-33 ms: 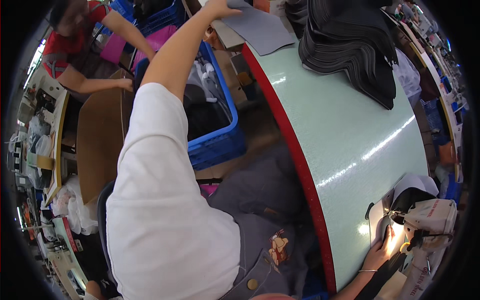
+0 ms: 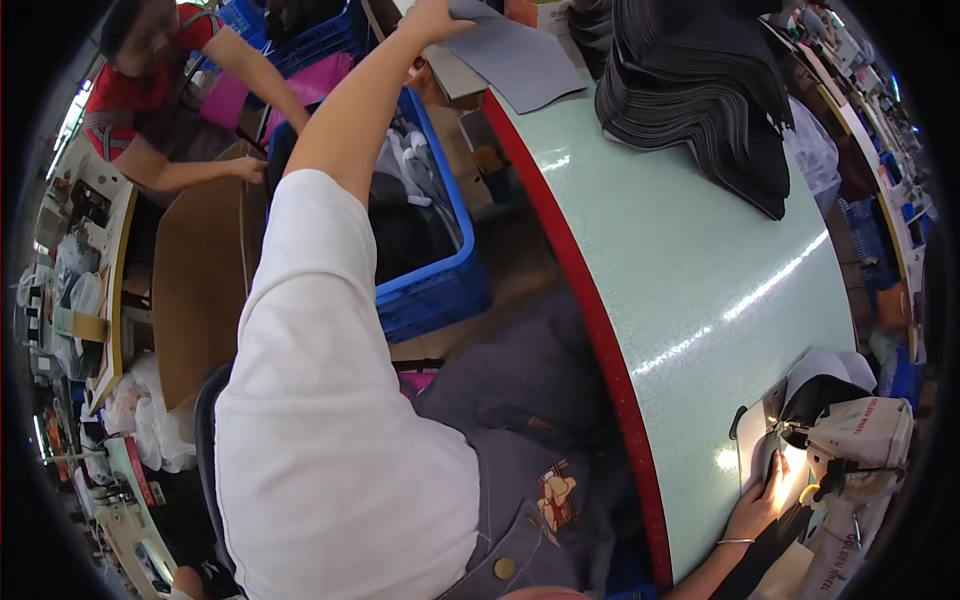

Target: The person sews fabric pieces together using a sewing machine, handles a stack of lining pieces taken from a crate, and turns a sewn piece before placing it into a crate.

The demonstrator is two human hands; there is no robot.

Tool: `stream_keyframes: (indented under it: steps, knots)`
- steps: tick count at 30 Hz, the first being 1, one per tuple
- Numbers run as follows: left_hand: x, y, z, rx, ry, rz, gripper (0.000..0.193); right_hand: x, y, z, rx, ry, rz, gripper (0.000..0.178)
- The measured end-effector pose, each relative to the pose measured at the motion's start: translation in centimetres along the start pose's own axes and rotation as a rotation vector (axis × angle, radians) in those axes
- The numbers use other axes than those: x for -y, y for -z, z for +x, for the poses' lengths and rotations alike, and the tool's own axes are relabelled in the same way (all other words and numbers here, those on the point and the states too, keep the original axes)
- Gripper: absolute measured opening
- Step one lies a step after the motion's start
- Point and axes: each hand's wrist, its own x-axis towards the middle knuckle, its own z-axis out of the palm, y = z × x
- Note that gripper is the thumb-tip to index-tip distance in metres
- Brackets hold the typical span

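My left arm, in a white sleeve, reaches to the upper edge of the view. There my left hand (image 2: 432, 20) lies at a flat grey sheet (image 2: 522, 62), its thumb stretched out over the sheet's corner; the other fingers are mostly cut off. At the lower right, my right hand (image 2: 768, 498) rests with fingers extended beside the needle of a white sewing machine (image 2: 860, 440). A lamp lights that spot brightly. Under and beside the fingers lie pale and black pieces of material (image 2: 812, 398), curling up behind the needle.
A tall stack of black sheets (image 2: 700, 90) stands on the pale green table (image 2: 690, 260), which has a red edge (image 2: 590, 310). Left of it is a blue crate (image 2: 430, 285) with dark and grey pieces. A person in red (image 2: 150, 95) works beside a cardboard box (image 2: 200, 280).
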Motion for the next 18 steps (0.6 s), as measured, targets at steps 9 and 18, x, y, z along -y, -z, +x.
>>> stream_keyframes:
  steps: [9,18]
  knots:
    - [-1.7,1.4,0.5,-0.007,0.271,-0.010,0.035,0.4,0.4,-0.5,-0.035,0.005,0.025,0.056]
    - [-4.0,13.5,2.6,-0.722,-0.053,-0.125,0.030,-0.2,-0.1,-0.7,-0.026,0.001,0.050,0.052]
